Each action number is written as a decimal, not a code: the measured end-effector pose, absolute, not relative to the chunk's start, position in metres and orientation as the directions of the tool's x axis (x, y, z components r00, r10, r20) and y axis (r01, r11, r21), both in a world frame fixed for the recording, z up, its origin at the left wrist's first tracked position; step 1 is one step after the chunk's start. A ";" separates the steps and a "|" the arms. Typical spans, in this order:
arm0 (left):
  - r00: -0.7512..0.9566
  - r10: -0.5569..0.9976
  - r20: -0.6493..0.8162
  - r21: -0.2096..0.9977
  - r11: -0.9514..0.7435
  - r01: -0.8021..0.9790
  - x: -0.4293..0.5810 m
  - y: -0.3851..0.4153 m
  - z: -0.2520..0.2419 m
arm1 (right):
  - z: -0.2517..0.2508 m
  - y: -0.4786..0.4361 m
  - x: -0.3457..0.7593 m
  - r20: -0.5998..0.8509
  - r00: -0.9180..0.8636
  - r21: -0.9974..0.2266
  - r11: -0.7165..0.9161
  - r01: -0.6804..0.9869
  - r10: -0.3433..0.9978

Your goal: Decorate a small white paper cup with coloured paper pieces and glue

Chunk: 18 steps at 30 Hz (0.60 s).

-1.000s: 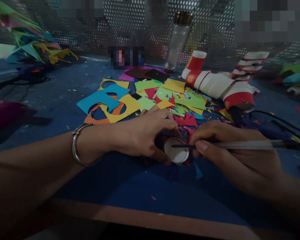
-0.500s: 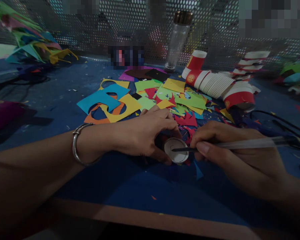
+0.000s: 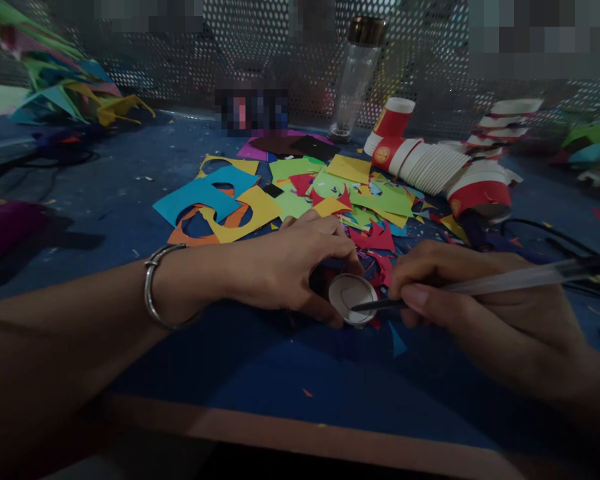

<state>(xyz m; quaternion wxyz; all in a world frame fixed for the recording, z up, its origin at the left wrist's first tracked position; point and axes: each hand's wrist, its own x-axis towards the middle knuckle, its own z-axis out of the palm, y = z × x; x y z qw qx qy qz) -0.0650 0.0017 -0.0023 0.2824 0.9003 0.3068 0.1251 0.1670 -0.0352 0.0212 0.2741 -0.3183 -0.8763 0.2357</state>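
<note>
My left hand (image 3: 300, 267) is curled round a small paper cup, and its white round base (image 3: 349, 300) faces me. The cup's sides are mostly hidden by the fingers and shadow. A thin curved dark line shows on the base. My right hand (image 3: 480, 313) pinches a pen (image 3: 510, 280) with a clear barrel, its dark tip resting on the lower middle of the base. Under and behind the left hand lie cut pieces of coloured paper (image 3: 257, 213), some with round holes.
Red and white paper cups (image 3: 430, 163), nested in a stack, lie at the back right. A clear bottle (image 3: 353, 87) stands against the perforated metal panel (image 3: 175, 73). Black cables (image 3: 555, 233) run at right. A heap of paper shapes (image 3: 65, 87) is far left.
The pen tip has shifted slightly down and right over the cup's base, with my right hand moving right. A longer curved line shows. My left hand stays in place.
</note>
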 end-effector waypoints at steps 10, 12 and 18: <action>0.780 0.625 0.038 0.584 -0.647 0.490 -0.064 0.001 -0.001 | 0.023 -0.033 0.170 0.312 -0.621 -0.605 0.654 0.453 0.719; 0.781 0.624 0.033 0.588 -0.644 0.489 -0.064 0.001 -0.001 | 0.023 -0.032 0.170 0.305 -0.611 -0.608 0.643 0.466 0.731; 0.771 0.636 0.016 0.585 -0.631 0.509 -0.064 0.001 0.001 | 0.023 -0.032 0.170 0.339 -0.548 -0.619 0.620 0.482 0.765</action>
